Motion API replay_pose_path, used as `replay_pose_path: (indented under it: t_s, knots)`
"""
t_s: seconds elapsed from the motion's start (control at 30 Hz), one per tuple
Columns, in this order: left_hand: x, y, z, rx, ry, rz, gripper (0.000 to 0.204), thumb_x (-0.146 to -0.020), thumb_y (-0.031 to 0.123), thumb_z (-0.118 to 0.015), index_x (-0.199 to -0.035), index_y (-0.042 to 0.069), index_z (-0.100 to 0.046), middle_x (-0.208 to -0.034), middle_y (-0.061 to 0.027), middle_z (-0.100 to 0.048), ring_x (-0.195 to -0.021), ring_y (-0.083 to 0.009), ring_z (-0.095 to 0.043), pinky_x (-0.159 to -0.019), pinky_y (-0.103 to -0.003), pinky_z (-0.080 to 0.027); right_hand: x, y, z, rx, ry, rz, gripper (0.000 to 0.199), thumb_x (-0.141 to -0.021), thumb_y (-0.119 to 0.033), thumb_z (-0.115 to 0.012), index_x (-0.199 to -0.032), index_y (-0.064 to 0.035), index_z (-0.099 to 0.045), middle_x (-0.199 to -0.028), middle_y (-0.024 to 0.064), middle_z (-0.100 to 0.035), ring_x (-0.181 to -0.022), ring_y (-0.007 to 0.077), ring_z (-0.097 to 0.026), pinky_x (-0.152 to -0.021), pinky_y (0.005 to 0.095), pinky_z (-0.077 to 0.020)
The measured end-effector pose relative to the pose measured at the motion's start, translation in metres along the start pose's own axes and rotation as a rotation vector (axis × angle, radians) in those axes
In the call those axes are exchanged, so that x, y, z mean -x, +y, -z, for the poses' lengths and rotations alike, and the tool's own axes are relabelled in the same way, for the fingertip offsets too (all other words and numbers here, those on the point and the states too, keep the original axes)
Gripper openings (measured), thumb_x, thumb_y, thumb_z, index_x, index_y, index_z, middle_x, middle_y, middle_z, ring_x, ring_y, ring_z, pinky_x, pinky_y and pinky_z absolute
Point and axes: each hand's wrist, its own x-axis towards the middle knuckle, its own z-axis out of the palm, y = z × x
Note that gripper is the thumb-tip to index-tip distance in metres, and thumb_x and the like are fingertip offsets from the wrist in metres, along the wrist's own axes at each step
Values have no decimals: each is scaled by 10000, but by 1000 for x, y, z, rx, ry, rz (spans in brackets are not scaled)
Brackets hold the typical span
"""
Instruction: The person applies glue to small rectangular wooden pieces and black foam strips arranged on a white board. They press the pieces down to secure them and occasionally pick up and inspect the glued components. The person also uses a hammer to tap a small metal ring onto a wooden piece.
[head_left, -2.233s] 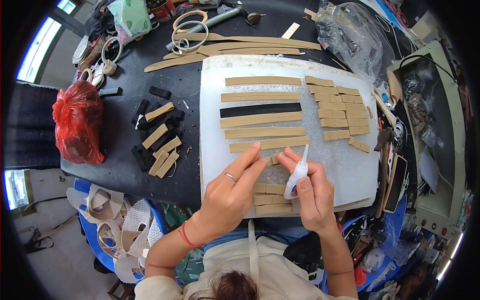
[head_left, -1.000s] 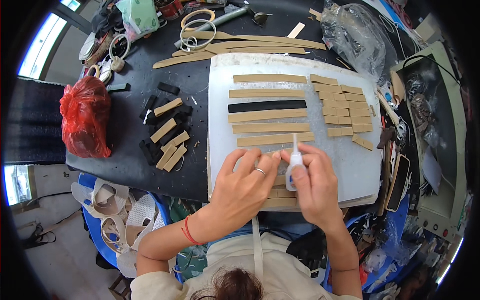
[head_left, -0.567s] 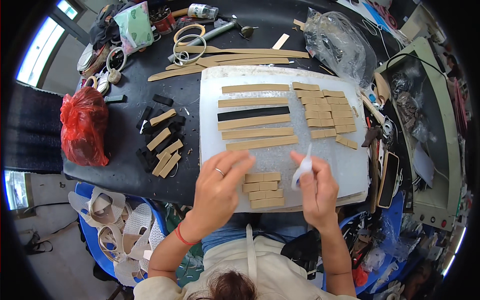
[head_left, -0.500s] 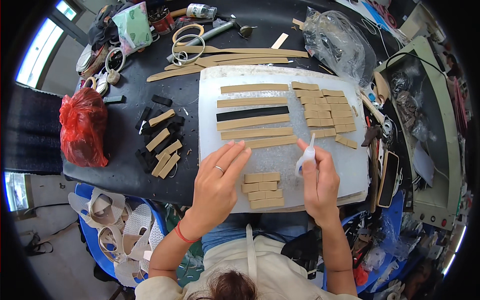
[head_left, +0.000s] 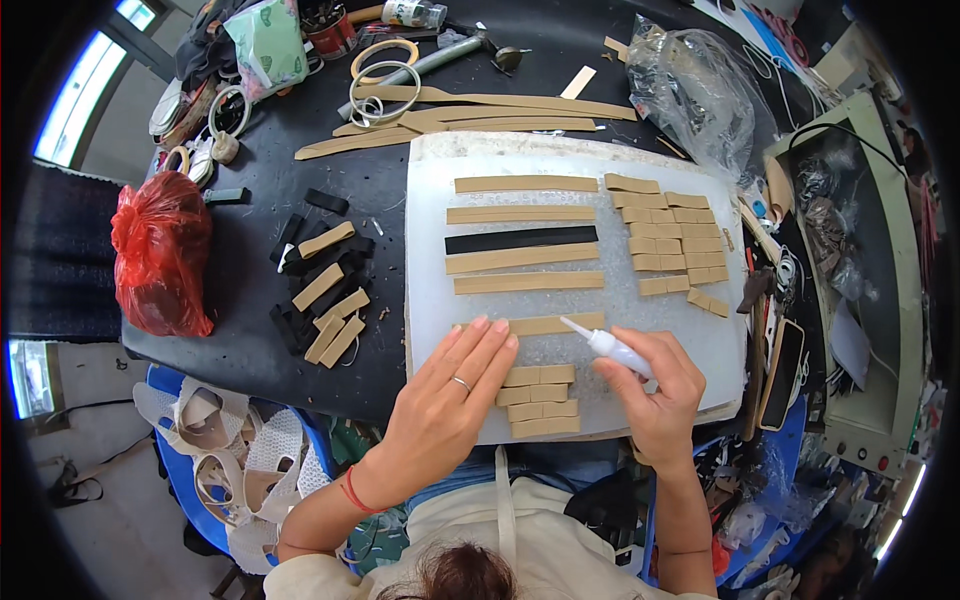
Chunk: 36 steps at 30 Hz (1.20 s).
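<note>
We see 1 long tan strip (head_left: 550,325) drawn down the white board (head_left: 428,220), apart from the other long strips; a moment ago it lay close under them. It now sits between that row and the short tan pieces (head_left: 545,427) near the board's lower edge, crosswise, with its right part uncovered. Above it we count 4 tan strips (head_left: 525,185) and 1 black strip (head_left: 520,239).

Our left hand (head_left: 442,400) lies almost flat, fingers straight and close together, their tips over the left portion of the strip. It grips nothing that we can see; it seems to steady the strip from above, and we cannot make out its thumb.

Our right hand (head_left: 655,395) is curled round a small white squeeze bottle (head_left: 622,352), pinched between thumb and fingers. The nozzle, pointing upward a moment ago, now tilts left, its tip at the strip's right part; whether it touches, we cannot tell, and we see no liquid.

Together, these 2 changes suggest to us that this strip is the piece now being worked, while the folded tan pieces (head_left: 655,245) on the right stay put.
</note>
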Motion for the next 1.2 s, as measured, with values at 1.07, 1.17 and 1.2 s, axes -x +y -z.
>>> replay_pose_path:
  t_s: [1.07,1.17,1.2]
  knots:
    - [-35,-21,0,40,127,10,481,-657,-135,-552,-1123,-63,-640,-1185,-160,-627,-1122,-333,-600,-939,-391,-507,-48,-15,-10,122,-128,47,227,-757,-106,-801,-926,-14,-681,-702,98,-582,-594,255,-544,-530,339,-444]
    - [-34,-23,-2,50,116,20,497,-653,-142,-556,-1136,-61,-633,-1200,-164,-617,-1140,-343,-594,-936,-397,-507,-46,-21,-15,105,-159,41,236,-762,-102,-800,-943,-5,-683,-705,102,-592,-598,234,-555,-528,334,-442]
    - [-33,-23,0,58,114,20,473,-671,-122,-565,-1136,-69,-632,-1206,-175,-611,-1152,-348,-586,-943,-403,-504,-46,-24,-11,110,-152,-19,234,-764,-97,-800,-944,-3,-684,-723,105,-606,-612,225,-568,-536,327,-448]
